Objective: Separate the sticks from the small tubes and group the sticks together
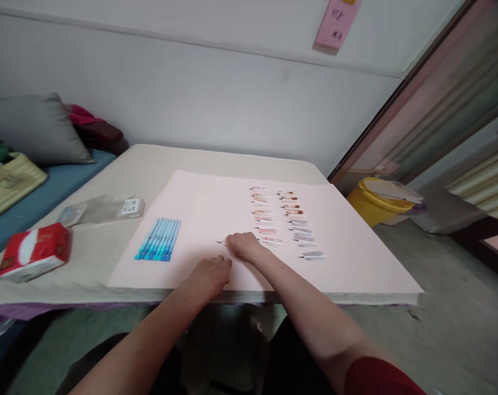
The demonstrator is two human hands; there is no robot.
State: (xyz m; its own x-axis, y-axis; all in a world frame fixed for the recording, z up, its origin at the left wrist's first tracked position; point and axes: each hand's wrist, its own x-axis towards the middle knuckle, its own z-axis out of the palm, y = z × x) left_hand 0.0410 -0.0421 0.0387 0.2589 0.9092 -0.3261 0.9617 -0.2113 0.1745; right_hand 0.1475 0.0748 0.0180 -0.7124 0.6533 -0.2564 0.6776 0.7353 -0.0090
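My right hand [243,246] is low over the pale pink sheet, its fingers closed around a slim pen [221,242] whose dark tip points left; the hand hides the rest of it. Closer to me, my left hand [211,274] has its fingers curled down near the sheet, and whatever may be under them is hidden. To the left lies a tidy row of blue pens [160,240]. Right of my hands, several light pink-patterned pens [267,231] form a column. Beside it runs another column of brown-topped pens [292,212] and grey pens [313,255].
The pink sheet [208,203] covers much of a cloth-topped table [150,159] against the wall. At left are a red tissue pack [54,241] and clear plastic packaging [103,211]. A yellow bucket [366,211] stands off the right side.
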